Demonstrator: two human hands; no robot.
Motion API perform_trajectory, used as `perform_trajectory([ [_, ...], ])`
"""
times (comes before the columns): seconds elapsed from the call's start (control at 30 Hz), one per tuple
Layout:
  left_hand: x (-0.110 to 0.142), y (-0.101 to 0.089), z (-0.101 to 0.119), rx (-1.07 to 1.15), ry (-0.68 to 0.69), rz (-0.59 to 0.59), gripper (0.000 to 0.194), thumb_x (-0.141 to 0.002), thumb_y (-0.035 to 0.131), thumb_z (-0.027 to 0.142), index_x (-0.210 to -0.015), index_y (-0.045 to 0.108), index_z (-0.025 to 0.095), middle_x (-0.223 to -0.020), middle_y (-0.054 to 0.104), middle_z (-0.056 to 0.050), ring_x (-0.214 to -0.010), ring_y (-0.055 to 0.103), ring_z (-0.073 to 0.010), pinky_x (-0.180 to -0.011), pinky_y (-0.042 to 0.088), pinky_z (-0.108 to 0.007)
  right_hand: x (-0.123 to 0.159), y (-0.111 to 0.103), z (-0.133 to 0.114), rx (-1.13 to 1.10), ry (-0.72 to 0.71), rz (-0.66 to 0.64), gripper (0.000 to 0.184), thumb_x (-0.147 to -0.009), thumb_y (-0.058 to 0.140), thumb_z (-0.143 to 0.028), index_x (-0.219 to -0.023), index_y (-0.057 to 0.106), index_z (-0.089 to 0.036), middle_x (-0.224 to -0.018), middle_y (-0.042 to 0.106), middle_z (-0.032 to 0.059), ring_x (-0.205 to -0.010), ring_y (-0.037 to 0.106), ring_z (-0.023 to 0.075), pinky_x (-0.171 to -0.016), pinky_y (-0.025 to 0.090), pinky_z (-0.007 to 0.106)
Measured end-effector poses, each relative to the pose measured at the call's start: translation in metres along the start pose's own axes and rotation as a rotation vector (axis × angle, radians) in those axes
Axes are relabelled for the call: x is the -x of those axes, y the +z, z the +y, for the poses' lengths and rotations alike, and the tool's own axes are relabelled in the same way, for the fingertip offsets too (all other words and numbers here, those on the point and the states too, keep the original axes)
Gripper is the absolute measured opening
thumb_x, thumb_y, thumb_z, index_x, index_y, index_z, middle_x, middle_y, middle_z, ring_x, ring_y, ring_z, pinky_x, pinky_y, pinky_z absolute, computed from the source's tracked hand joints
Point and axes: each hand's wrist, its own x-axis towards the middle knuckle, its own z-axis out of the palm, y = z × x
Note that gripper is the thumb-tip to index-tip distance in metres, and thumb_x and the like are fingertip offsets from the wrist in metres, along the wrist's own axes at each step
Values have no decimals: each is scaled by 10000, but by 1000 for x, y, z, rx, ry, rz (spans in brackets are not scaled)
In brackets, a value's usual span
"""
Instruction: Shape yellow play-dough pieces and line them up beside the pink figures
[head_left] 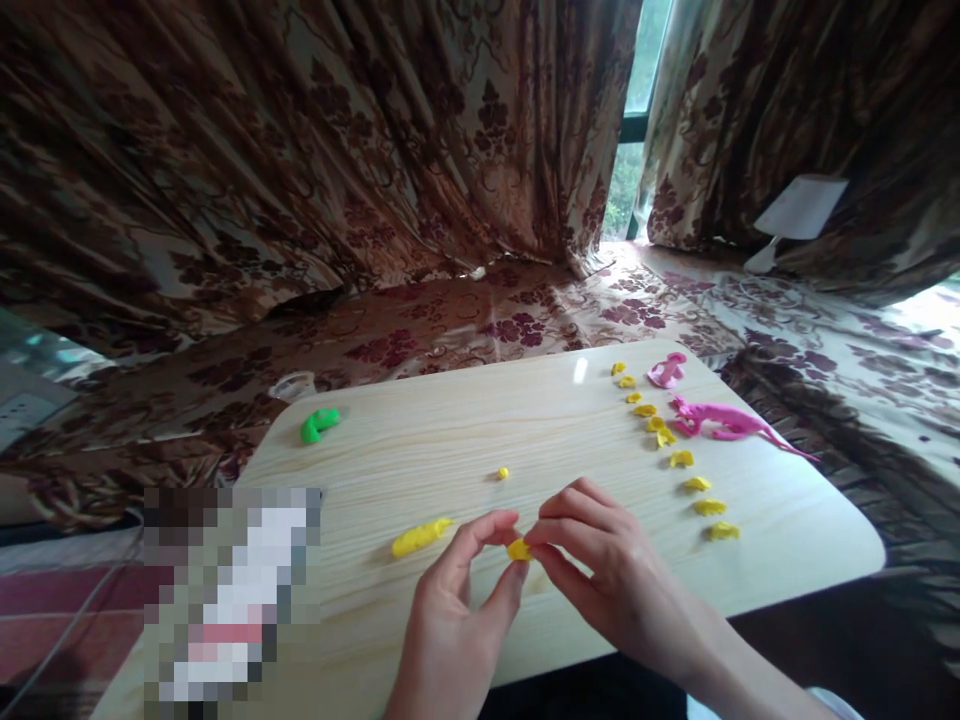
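Observation:
Between my two hands is a small piece of yellow modelling clay. My left hand pinches it from the left with thumb and forefinger. The fingertips of my right hand press on its right side. A thicker yellow clay roll lies on the table just left of my left hand. Beyond my hands sits a tiny yellow clay ball. On the right, several small yellow clay pieces lie in a slanting row, among them a curled piece.
A long pink clay figure and a pink clay piece lie beside the row on the wooden table. Green clay is at the far left. A pixelated object covers the near left. A lamp stands behind.

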Motion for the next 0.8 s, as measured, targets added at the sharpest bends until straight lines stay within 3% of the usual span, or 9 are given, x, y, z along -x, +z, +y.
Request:
perform_trajectory([
  [0.1,-1,5,4,212,-148,-56,301,-688,733,282,-972,705,185,-1016,706,-73,-1008,612,-248,-905,452,-319,5,7,5,100,-105,92,167,-887,489,-99,-942,626,-178,-881,611,59,-828,533,162,-743,474,307],
  [0.2,-2,8,5,279,-163,-72,256,-698,725,302,-923,726,179,-968,725,-75,-967,635,-251,-895,462,-326,8,10,8,104,-99,119,194,-883,495,-94,-996,622,-187,-894,612,58,-835,528,166,-749,472,312],
  [0.4,-4,5,3,-12,-10,-86,227,-716,705,256,-938,730,214,-970,727,-57,-969,635,-253,-924,445,-335,-1,-12,3,72,-14,-128,179,-863,566,-175,-1023,626,-227,-904,614,37,-830,529,165,-736,449,311],
  [0.63,-5,6,-6,26,78,-150,207,-690,710,248,-893,734,211,-921,725,-57,-920,645,-251,-876,481,-319,-6,-29,-1,140,-78,-145,94,-822,600,-125,-794,632,-208,-824,613,14,-780,525,146,-724,415,302],
  [0.8,-7,6,-5,-79,265,-165,164,-713,688,253,-863,752,240,-866,714,-53,-834,644,-226,-799,502,-281,-5,-30,-9,125,-85,-132,134,-825,566,-93,-838,639,-204,-779,615,16,-748,512,147,-684,417,291],
])
